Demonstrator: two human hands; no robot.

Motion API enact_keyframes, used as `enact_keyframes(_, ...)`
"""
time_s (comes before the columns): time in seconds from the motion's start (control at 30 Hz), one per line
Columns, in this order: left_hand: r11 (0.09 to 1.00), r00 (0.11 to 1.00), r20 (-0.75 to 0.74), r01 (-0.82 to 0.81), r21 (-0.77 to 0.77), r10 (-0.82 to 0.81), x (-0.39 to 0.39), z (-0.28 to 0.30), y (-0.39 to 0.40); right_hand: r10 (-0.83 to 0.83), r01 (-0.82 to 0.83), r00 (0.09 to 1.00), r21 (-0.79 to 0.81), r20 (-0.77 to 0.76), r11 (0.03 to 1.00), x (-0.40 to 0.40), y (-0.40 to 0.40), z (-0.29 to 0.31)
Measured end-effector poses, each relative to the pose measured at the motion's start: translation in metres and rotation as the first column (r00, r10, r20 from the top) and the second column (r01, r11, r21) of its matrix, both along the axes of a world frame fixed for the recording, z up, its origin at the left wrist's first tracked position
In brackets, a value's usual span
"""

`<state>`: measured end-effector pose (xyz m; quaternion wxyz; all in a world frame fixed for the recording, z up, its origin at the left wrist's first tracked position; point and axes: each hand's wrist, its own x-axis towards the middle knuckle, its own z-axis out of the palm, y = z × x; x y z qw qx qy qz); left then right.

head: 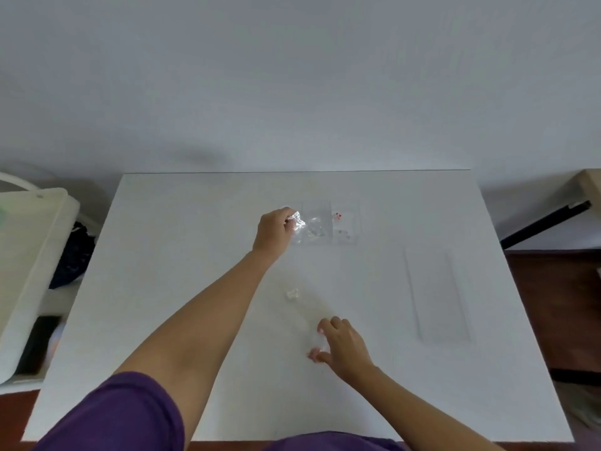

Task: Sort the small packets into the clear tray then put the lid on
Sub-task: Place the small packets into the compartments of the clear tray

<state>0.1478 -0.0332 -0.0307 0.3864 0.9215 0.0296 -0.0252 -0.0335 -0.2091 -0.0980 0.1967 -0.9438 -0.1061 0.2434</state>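
A clear tray with compartments lies far on the white table. My left hand reaches out over the tray's left end, fingers pinched on a shiny clear packet. Another clear packet rests in the middle compartment, and a packet with red bits lies in the right one. Nearer to me, my right hand has its fingertips on a clear packet lying on the table; the packet is blurred. One small whitish packet lies loose between my hands. The flat clear lid lies at the right.
To the left of the table stands a cream-coloured bin or cart with dark cloth beside it. At the right are a dark bar and a brown surface. A plain wall rises behind the table.
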Motion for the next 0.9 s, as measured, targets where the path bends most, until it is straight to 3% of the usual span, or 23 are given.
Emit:
enact_keyframes(0.27,0.998,0.999,-0.037,-0.009,0.07,0.012,0.028,-0.013,-0.029,-0.101,0.104,0.993,0.06,-0.055,0.993,0.0,0.004,-0.004)
enact_keyframes(0.57,0.973,0.988,-0.108,0.126,0.193,-0.106,0.039,-0.031,-0.041,-0.213,0.229,0.97,0.134,-0.119,0.964,-0.002,-0.003,-0.009)
enact_keyframes(0.9,0.955,0.981,0.042,0.174,0.24,-0.189,0.018,-0.024,-0.025,-0.315,0.361,0.926,0.25,-0.207,0.898,0.016,-0.014,-0.003)
